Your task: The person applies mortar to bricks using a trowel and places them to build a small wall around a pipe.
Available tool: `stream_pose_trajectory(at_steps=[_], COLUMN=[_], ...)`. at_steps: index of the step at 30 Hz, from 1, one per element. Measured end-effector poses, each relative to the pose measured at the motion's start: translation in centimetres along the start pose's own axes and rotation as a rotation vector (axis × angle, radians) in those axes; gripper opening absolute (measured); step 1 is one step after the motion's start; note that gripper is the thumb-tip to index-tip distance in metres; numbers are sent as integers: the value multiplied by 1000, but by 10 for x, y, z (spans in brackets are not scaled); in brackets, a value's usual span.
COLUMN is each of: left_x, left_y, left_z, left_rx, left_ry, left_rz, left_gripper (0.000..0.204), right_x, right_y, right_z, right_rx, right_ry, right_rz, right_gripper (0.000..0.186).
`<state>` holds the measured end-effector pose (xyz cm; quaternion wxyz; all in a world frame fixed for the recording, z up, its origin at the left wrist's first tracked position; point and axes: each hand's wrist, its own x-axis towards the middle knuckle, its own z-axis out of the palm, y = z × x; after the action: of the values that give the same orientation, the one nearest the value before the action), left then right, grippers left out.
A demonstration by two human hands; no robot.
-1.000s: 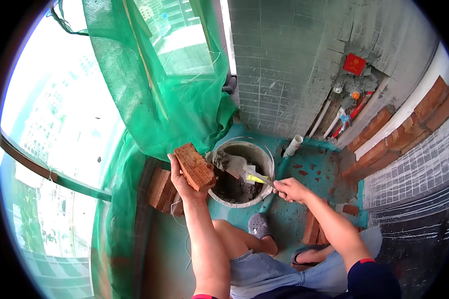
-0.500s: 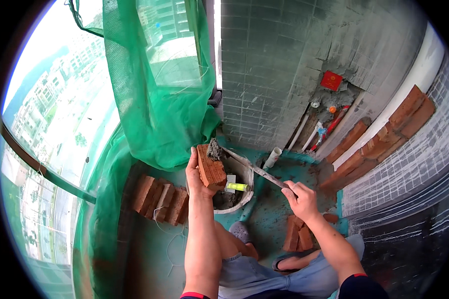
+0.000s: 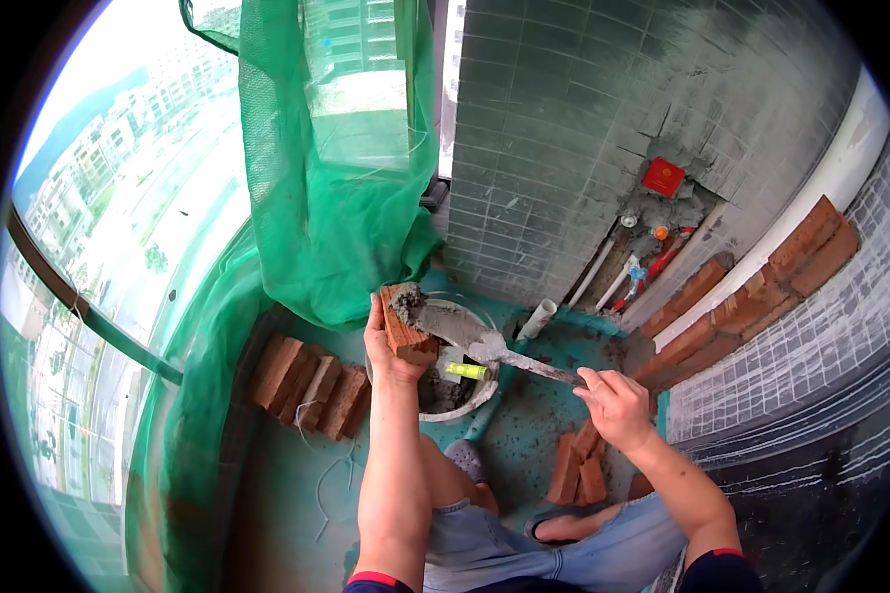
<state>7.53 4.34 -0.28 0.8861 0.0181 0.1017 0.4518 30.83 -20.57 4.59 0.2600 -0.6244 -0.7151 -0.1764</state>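
Note:
My left hand [image 3: 386, 358] grips a red brick [image 3: 412, 341] from its left side and below, over the bucket. Grey mortar [image 3: 406, 303] is heaped on the brick's far end. In my closed right hand [image 3: 618, 407] is the handle of a trowel [image 3: 470, 334]. Its mortar-smeared blade lies flat side up, with the tip against the mortar on the brick. Beneath them stands a round bucket [image 3: 484, 398] with mortar inside, partly hidden by the brick and blade. A small yellow-green spirit level [image 3: 468, 372] shows at the bucket, below the trowel.
Several bricks [image 3: 310, 387] lie in a row on the floor at left; more bricks [image 3: 577, 466] lie near my feet. A brick column [image 3: 752, 308] runs beside a white pipe [image 3: 850, 143]. A pipe stub [image 3: 538, 320] rises behind the bucket. Green netting [image 3: 331, 237] hangs by the window.
The trowel blade has swung to the left over the brick and now shows its broad face. The mortar is spread nearer the brick's left edge. My right hand has shifted slightly right and down.

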Motion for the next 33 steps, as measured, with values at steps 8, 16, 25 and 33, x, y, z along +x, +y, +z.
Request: stream_pose_trajectory(at_steps=[8,16,25,33], left_x=[-2,6,2,3], left_y=[19,5,19,-9], left_z=[-16,-14,-21,1], left_rx=[56,-20,-38,3], left_ry=[-79,-17,-43,22], left_rz=[11,71,56,-62], left_gripper=[46,46,41,44], right_x=[7,-19,-34,-5], right_y=[-24,-45,-17,-36], right_z=[23,54,25,44], right_rx=[503,309,219,317], right_ry=[-50,-75,-99,-17], right_rz=[457,217,227,307], right_gripper=[24,34,33,35])
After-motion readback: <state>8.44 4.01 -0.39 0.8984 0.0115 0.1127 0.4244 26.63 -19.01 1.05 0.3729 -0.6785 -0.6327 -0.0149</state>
